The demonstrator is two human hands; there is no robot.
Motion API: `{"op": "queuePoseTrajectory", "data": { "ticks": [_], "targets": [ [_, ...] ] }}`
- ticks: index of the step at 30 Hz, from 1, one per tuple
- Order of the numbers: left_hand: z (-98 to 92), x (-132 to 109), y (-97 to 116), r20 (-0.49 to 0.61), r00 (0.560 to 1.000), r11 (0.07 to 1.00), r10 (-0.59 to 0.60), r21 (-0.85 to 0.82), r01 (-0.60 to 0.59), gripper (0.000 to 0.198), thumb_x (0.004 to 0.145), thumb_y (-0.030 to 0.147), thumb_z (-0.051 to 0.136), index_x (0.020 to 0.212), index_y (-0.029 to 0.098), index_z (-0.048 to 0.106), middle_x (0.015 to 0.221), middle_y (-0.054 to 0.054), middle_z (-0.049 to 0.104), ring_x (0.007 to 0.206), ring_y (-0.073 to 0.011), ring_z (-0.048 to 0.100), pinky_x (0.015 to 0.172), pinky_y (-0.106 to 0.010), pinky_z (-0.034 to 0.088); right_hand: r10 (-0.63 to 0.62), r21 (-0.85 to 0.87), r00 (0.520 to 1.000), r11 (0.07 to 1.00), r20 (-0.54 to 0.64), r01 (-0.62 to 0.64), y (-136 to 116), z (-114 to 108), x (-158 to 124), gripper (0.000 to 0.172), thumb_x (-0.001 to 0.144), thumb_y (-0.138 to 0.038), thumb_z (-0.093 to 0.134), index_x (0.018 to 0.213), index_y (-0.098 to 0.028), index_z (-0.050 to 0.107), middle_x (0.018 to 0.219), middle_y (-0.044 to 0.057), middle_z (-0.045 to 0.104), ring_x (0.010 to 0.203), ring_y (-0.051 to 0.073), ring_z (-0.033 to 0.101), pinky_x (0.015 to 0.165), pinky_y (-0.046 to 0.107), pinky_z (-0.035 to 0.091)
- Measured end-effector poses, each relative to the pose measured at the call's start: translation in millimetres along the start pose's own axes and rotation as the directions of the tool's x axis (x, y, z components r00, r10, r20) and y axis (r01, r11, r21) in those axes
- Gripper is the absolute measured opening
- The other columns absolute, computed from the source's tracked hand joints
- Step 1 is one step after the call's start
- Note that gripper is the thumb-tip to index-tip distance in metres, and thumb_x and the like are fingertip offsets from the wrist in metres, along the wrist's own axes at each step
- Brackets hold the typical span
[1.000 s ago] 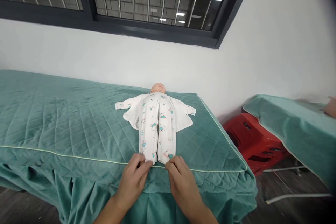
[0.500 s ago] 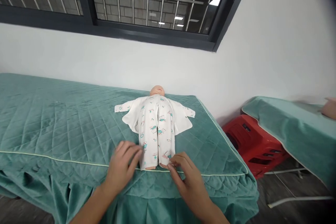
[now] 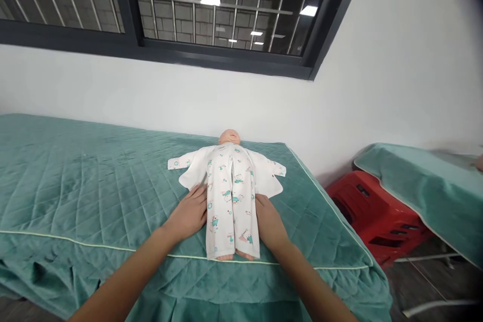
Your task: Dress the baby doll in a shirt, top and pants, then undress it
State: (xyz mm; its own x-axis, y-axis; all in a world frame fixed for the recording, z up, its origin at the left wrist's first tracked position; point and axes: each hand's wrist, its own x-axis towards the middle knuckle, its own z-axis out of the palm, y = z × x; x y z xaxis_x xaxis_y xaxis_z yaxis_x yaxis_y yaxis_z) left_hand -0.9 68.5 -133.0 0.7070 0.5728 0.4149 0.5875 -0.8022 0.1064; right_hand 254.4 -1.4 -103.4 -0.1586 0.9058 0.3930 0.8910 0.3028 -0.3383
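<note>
The left hand (image 3: pixel 190 211) reaches forward, fingers straight, against the trousers (image 3: pixel 232 206) on the doll (image 3: pixel 229 137), which lies on the green quilted cover (image 3: pixel 124 186); the right hand (image 3: pixel 269 220) flanks them opposite. Whether either grips cloth, I can't tell. Both have moved up from near the cuffs.

A green quilted cover (image 3: pixel 94 186) with pale piping (image 3: pixel 37 234) spans the left and centre. On the far side, a white wall (image 3: pixel 151 95) carries a dark window frame (image 3: pixel 226 61). Metal bars (image 3: pixel 193 5) and a block wall (image 3: pixel 226 22) are visible beyond the frame. At right, a second green cover (image 3: pixel 426 181) partly hides a red plastic stool (image 3: pixel 364 216). At near right, a white tube (image 3: pixel 441 305) is located low against the dark floor (image 3: pixel 409 284).
</note>
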Motion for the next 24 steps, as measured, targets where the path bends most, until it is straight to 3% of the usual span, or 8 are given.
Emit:
{"op": "queuePoseTrajectory", "data": {
  "ticks": [3,6,8,10,13,15,20,24],
  "targets": [
    [4.7,15.7,-9.9,-0.032,0.999,0.995,-0.029,-0.095,0.026,0.046,0.087,0.016,0.051,0.132,0.017,0.060,0.140,-0.012,0.056,0.141,-0.0269,0.037,0.122,-0.049,0.024,-0.006,0.069,1.000,0.998,-0.004,0.006,2.7,1.5,6.7,0.027,0.089,-0.015,0.047,0.104,-0.022,0.069,0.112,0.012,0.066,0.108,0.027,0.057,0.097,0.040,0.045],
    [9.4,28.2,-20.0,-0.144,0.963,0.942,-0.228,-0.282,0.181,0.045,0.086,0.010,0.044,0.125,0.018,0.064,0.135,-0.010,0.060,0.133,-0.0237,0.048,0.117,-0.045,0.035,0.097,0.243,0.988,0.968,-0.117,-0.066,16.6,7.9,8.6,0.032,0.085,-0.012,0.043,0.104,-0.022,0.067,0.114,0.009,0.065,0.108,0.024,0.058,0.096,0.040,0.047],
    [9.3,34.4,-23.6,-0.213,0.870,0.844,-0.444,-0.427,0.326,0.043,0.087,0.012,0.040,0.120,0.017,0.067,0.128,-0.010,0.065,0.124,-0.0231,0.056,0.111,-0.044,0.041,0.199,0.343,0.952,0.933,-0.233,-0.112,28.0,12.4,8.6,0.033,0.081,-0.011,0.040,0.100,-0.020,0.065,0.109,0.009,0.066,0.105,0.023,0.060,0.095,0.040,0.048],
    [5.4,41.5,-22.9,-0.222,0.736,0.696,-0.640,-0.573,0.432,0.038,0.087,0.017,0.042,0.115,0.017,0.068,0.122,-0.010,0.068,0.117,-0.0237,0.060,0.108,-0.043,0.043,0.292,0.421,0.903,0.896,-0.315,-0.143,37.2,14.0,12.3,0.031,0.080,-0.014,0.040,0.100,-0.019,0.063,0.107,0.009,0.066,0.103,0.022,0.061,0.092,0.040,0.049],
    [-5.9,58.6,-15.0,-0.109,0.567,0.439,-0.816,-0.756,0.486,0.032,0.087,0.026,0.049,0.111,0.017,0.069,0.120,-0.010,0.069,0.114,-0.0240,0.062,0.106,-0.039,0.043,0.426,0.537,0.851,0.816,-0.308,-0.214,43.7,9.0,34.1,0.028,0.083,-0.025,0.046,0.107,-0.018,0.060,0.116,0.011,0.064,0.107,0.022,0.061,0.092,0.038,0.050],
    [-13.9,74.6,-9.0,0.016,0.503,0.271,-0.864,-0.828,0.490,0.032,0.086,0.032,0.054,0.110,0.018,0.069,0.122,-0.010,0.069,0.116,-0.0244,0.062,0.106,-0.038,0.043,0.512,0.577,0.827,0.757,-0.234,-0.306,44.4,3.4,61.1,0.032,0.085,-0.035,0.048,0.110,-0.018,0.060,0.120,0.011,0.065,0.109,0.022,0.061,0.093,0.035,0.049],
    [-18.6,114.6,-9.8,0.389,0.541,-0.164,-0.746,-0.894,0.417,0.052,0.082,0.056,0.061,0.113,0.015,0.067,0.118,-0.015,0.070,0.101,-0.0280,0.068,0.091,-0.040,0.053,0.553,0.482,0.827,0.755,-0.103,-0.444,46.5,0.6,134.7,0.033,0.087,-0.044,0.047,0.092,-0.017,0.066,0.096,0.010,0.072,0.090,0.024,0.065,0.081,0.034,0.047],
    [-7.0,128.1,-25.3,0.503,0.518,-0.278,-0.692,-0.848,0.451,0.063,0.079,0.067,0.060,0.116,0.016,0.067,0.113,-0.014,0.072,0.098,-0.0287,0.070,0.088,-0.039,0.055,0.526,0.345,0.841,0.819,-0.128,-0.460,50.5,7.9,153.1,0.031,0.090,-0.037,0.045,0.073,-0.019,0.064,0.084,0.009,0.068,0.085,0.023,0.059,0.078,0.033,0.039]
  ]
}}
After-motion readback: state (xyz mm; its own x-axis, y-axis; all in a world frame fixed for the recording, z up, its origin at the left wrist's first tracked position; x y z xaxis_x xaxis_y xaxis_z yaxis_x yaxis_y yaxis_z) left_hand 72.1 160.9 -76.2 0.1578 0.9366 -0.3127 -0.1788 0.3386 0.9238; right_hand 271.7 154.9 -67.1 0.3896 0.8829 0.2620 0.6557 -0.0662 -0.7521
